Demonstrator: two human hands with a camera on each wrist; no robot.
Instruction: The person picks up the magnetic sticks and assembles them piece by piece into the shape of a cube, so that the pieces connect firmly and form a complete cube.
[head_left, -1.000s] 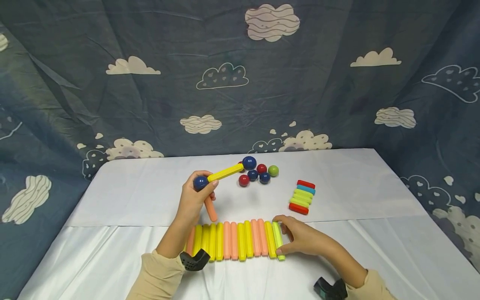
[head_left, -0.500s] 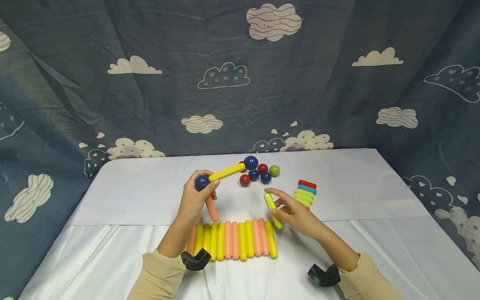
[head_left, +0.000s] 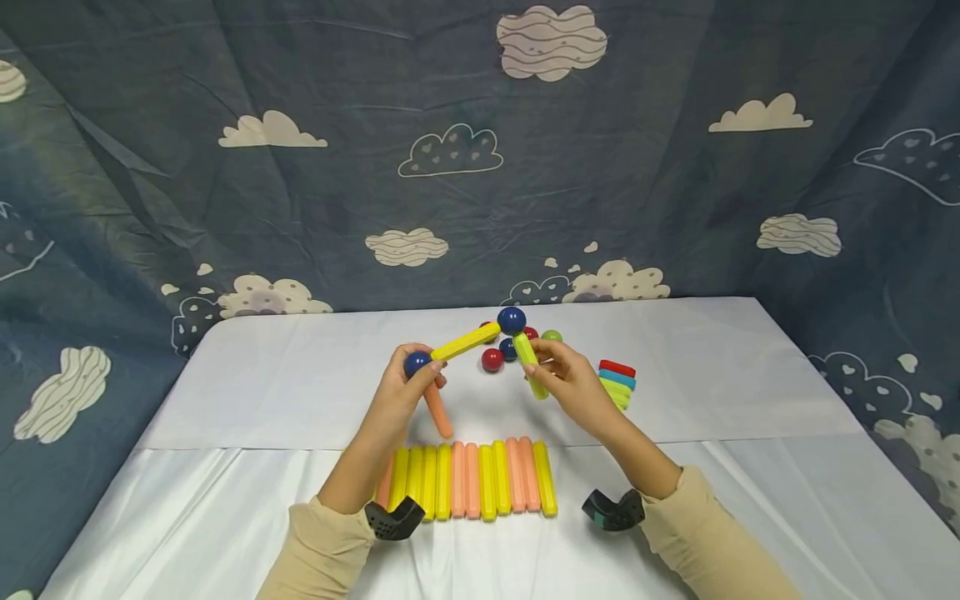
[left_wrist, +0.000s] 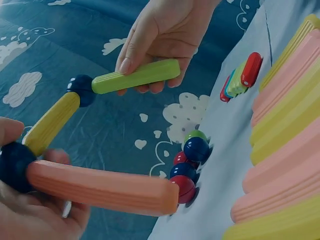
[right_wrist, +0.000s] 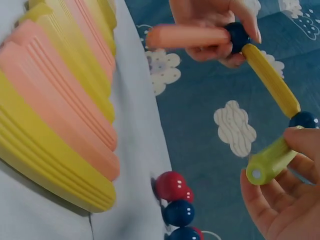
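My left hand grips a dark blue ball held up over the table. An orange stick and a yellow stick are joined to that ball. The yellow stick's far end carries a second blue ball. Between thumb and fingers, my right hand pinches a lime green stick. Its upper end meets the second blue ball, as the left wrist view shows. The lower end of the green stick has a small pale disc.
A row of yellow and orange sticks lies near the table's front. Several loose balls in red, blue and green sit farther back. Short red, blue and green sticks lie to the right, partly behind my right hand. A patterned curtain hangs behind.
My right hand has lifted the lime green stick from the row's right end and brought it up to the second blue ball. My left hand has shifted slightly right with its joined pieces.
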